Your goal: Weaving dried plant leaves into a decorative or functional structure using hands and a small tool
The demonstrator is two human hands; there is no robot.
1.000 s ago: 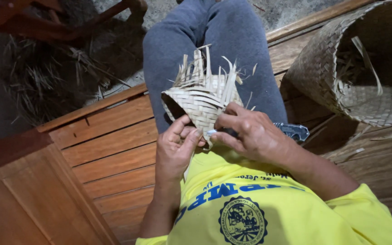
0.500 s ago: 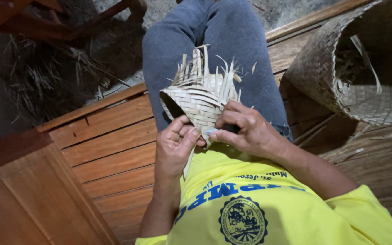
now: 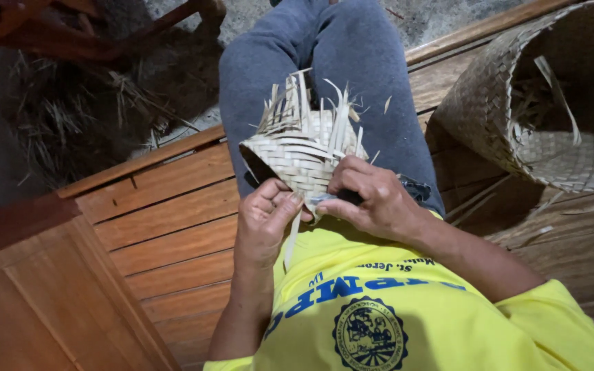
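While both hands close on a small, half-woven basket of pale palm strips, the piece sits over the lap of a seated person in grey trousers and a yellow shirt. The left hand pinches the lower edge of the weave between thumb and fingers, a loose strip trailing down from it. The right hand is curled shut against the basket's near corner, gripping a small pale-tipped tool whose kind cannot be told. Unwoven strip ends bristle upward from the basket's far rim. Just to the right, a much larger woven basket lies on its side, mouth open toward the camera, with stray strips inside; it crowds the right elbow's side, and cuttings litter the boards beneath it. A slatted wooden bench runs under the person and leaves open planks to the left of the left forearm, bounded by a wooden panel at lower left. Beyond the bench's far edge, a heap of dry leaf scraps lies on the ground beside dark chair legs.
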